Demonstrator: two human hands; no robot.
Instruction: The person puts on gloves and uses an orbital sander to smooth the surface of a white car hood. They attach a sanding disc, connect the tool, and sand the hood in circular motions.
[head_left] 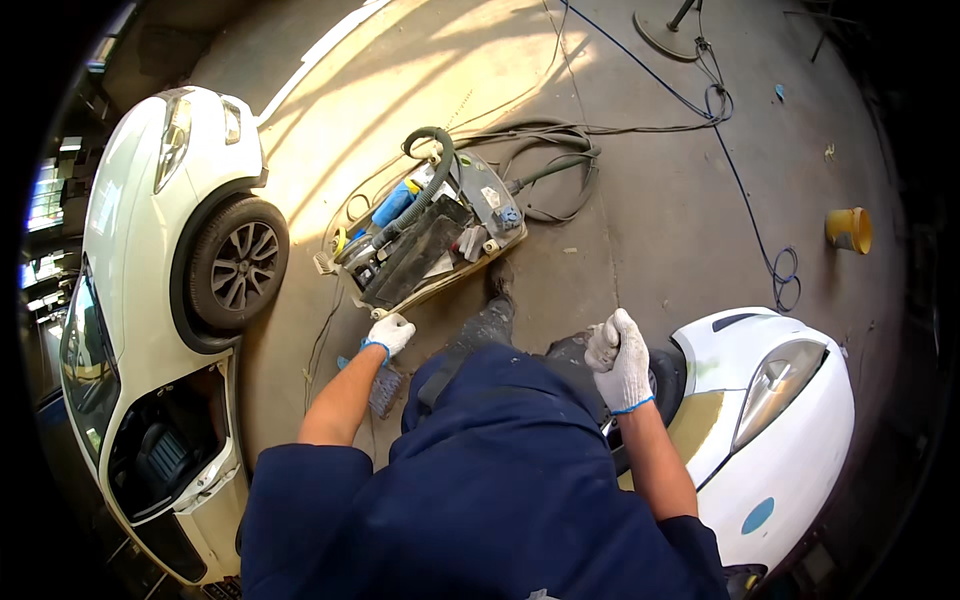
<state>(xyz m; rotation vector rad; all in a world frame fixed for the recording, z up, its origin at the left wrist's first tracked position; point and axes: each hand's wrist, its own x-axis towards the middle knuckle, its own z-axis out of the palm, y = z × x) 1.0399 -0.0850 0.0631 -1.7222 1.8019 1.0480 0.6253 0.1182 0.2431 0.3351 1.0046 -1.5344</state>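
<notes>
My left hand [390, 333], in a white knitted glove with a blue cuff, is curled closed beside the near corner of a low tool cart [425, 292]. Whether anything lies in its fingers is hidden. A greyish-blue crumpled thing [385, 392], perhaps plastic, shows on the floor side below that wrist. My right hand [622, 362], gloved alike, makes a raised fist next to the white car's front end [775, 430]; I cannot make out anything inside it. On the cart lie a ribbed grey hose [437, 175], a blue roll [395, 203] and a dark flat panel [418, 255].
To the left stands a white car [130, 220] with its front wheel [237, 265] turned toward me and a door opening below. Coiled hose [590, 180] and a blue line [745, 200] cross the floor. A yellow bucket [848, 230] and a round stand base [667, 35] are farther off.
</notes>
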